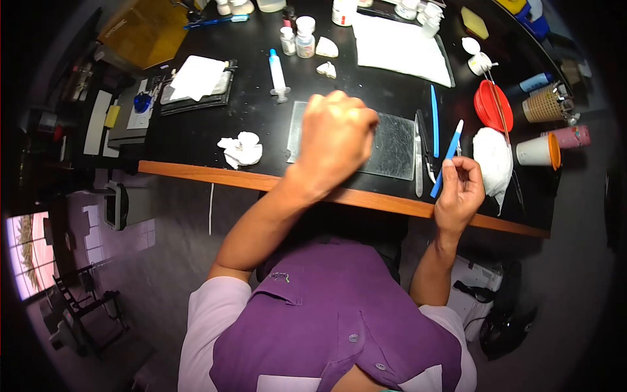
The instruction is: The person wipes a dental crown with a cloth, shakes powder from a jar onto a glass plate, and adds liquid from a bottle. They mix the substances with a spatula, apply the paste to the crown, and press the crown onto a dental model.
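My left hand (336,140) is closed in a fist above a clear glass slab (395,147), its back towards me; whatever its fingers hold, if anything, is hidden. Between the thumb and fingertips of my right hand (459,194) is a slim blue stick with a white tip (452,147), tilted with the tip pointing away from me. Left of that stick lie a metal spatula (418,157), dark tweezers (426,140) and another blue stick (434,121). To the right of my right hand sits a white cloth bundle (491,160).
Crumpled tissue (241,150) lies near the wooden table edge (261,179). Farther back are a syringe (277,75), small bottles (305,39), pale cast pieces (326,48) and a white sheet (401,49). Red bowls (493,104) and cups (537,152) stand at right.
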Available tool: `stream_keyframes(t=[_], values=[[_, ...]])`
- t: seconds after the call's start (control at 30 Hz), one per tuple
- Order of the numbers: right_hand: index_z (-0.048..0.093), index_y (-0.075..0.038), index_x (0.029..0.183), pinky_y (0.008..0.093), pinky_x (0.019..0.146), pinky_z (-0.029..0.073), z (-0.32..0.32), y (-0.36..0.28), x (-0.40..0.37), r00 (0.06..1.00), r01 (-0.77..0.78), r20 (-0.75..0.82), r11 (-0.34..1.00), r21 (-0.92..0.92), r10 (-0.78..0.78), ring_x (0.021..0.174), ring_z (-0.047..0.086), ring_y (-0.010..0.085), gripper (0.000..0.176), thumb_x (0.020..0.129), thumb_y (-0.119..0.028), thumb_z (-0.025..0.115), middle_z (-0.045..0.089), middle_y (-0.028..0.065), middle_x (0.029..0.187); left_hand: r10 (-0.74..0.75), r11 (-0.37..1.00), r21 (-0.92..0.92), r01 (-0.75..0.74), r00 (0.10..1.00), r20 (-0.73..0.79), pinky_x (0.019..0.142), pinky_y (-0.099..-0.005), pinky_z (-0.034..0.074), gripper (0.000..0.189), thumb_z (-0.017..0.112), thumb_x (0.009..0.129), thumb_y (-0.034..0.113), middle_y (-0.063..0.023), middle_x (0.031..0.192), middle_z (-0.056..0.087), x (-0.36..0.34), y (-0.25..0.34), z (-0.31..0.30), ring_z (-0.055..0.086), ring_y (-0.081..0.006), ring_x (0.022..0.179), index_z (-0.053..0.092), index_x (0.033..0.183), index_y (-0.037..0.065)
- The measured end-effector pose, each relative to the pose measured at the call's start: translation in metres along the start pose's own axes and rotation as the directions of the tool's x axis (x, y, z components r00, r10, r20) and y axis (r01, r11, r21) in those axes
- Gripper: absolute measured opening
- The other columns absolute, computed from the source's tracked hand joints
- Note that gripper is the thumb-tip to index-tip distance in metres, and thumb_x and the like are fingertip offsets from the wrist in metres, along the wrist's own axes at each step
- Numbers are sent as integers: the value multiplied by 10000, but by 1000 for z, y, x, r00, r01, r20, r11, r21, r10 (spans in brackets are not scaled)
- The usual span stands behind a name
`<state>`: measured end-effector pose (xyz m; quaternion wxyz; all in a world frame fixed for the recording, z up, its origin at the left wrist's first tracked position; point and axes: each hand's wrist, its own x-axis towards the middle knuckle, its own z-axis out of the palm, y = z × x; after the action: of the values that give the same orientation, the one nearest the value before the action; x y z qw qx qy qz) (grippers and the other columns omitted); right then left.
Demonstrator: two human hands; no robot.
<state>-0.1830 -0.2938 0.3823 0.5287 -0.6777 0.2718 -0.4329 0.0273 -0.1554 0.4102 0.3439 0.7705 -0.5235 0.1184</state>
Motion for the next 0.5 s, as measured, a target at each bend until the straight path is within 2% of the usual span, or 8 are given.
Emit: stream_keyframes(t=[0.13,0.27,0.4,0.5], values=[[616,20,1093,202,726,442,-5,7,-3,1000,27,-6,1000,-2,-27,816,537,42,90,1034,11,683,596,3,944,-16,997,74,7,992,121,791,-428,484,43,781,767,85,-54,832,749,4,16,15,688,-270,839,817,789,90],[613,17,1090,194,718,434,-4,5,-4,1000,12,-2,1000,-2,-12,815,532,36,89,1033,14,681,586,-6,940,-26,999,-18,27,997,70,802,-415,479,63,783,785,83,-46,874,751,-3,19,13,683,-262,869,830,827,83],[618,7,1063,197,720,439,-3,6,-4,1000,23,6,999,-34,-23,798,528,39,79,1032,-2,689,588,-8,935,-21,994,-111,14,998,-64,805,-387,494,87,820,810,88,-52,908,763,-6,16,-1,686,-257,862,838,893,66],[622,2,1042,198,715,438,-5,4,-5,1000,10,15,998,-60,-9,785,521,37,79,1028,-15,697,587,-13,916,-39,988,-150,30,997,-59,787,-388,496,112,822,815,97,-53,911,762,-8,15,-27,686,-265,846,836,922,66]])
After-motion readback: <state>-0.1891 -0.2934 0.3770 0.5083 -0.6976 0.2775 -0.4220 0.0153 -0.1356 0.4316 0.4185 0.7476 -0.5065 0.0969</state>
